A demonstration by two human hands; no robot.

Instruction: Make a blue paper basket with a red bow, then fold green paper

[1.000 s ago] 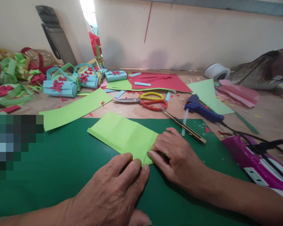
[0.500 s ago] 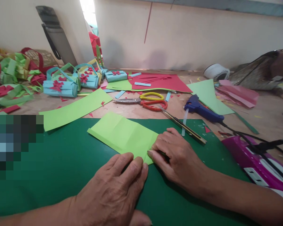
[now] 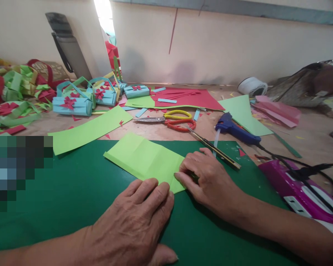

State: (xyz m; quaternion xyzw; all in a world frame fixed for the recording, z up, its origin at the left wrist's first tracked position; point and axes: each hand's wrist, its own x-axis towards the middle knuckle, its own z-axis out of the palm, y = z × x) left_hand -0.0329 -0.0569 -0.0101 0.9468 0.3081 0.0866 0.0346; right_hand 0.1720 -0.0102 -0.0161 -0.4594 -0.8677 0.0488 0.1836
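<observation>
A light green sheet of paper (image 3: pixel 147 155) with creases lies at a slant on the green cutting mat (image 3: pixel 80 199). Its left edge is turned up in a narrow fold. My left hand (image 3: pixel 138 218) rests with flat fingers on the near edge of the sheet, thumb apart on the mat. At the right end, the curled fingers and thumb of my right hand (image 3: pixel 208 181) grip the paper; the fingertips are partly hidden. Just beyond my right hand lie a cutter knife (image 3: pixel 215 148) and a blue glue gun (image 3: pixel 235 129).
Scissors (image 3: pixel 166 120) and a green paper strip (image 3: pixel 88 131) lie beyond the sheet. Small blue paper bags (image 3: pixel 72 105) stand at the back left, red paper (image 3: pixel 188 99) behind the scissors. A purple power strip (image 3: pixel 296 192) with cables is at the right.
The view has shifted slightly. Both hands stay on the green paper in nearly the same place, my right hand's grip almost unchanged.
</observation>
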